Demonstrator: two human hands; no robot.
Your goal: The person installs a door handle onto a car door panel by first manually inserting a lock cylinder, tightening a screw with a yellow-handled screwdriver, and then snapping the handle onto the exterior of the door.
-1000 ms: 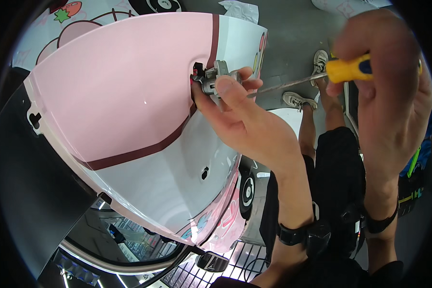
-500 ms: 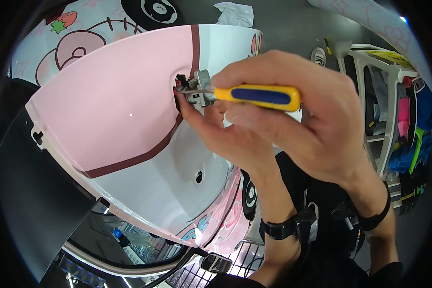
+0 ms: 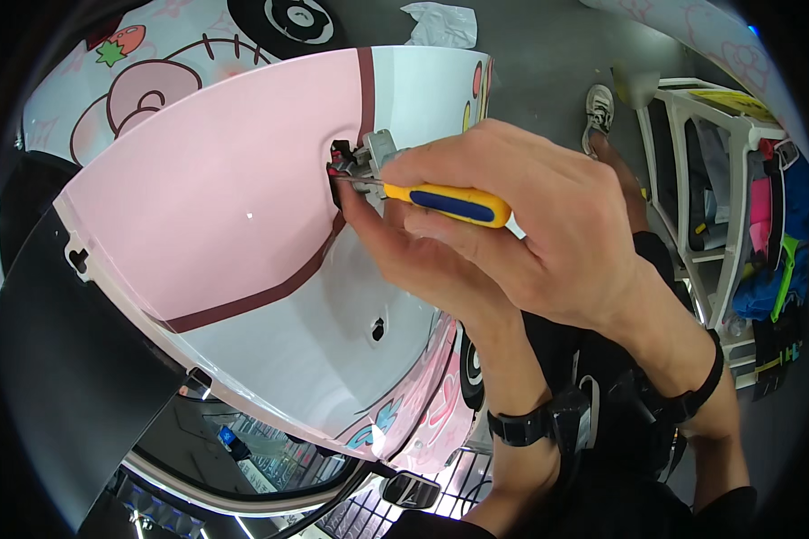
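Nearest to you, both forearms rise from the lower edge, each with a black band at the wrist. Your right hand (image 3: 548, 234) lies on top, fingers curled tight around the yellow-and-blue plastic handle of a screwdriver (image 3: 454, 203), whose thin metal shaft points left, away from your palm. Your left hand (image 3: 404, 247) sits just beneath it, mostly covered; its fingers reach up to the same spot, though you cannot tell from this view whether they pinch anything or only steady the work. Just past your fingertips, the screwdriver tip meets a small grey metal latch fitting (image 3: 368, 154) set at a dark rectangular opening (image 3: 340, 166) in the large curved pink-and-white glossy car panel (image 3: 216, 216), which carries a brown stripe and spreads out to the left of and below your hands. Below your left wrist, a small black wheel (image 3: 470, 375) shows on the pink body. Right of your right hand stands a white plastic shelf rack (image 3: 692, 135) with coloured items. Farther off, beyond your knuckles, a grey sneaker (image 3: 600, 106) rests on the grey floor, and a crumpled white cloth (image 3: 440, 24) lies farthest away.
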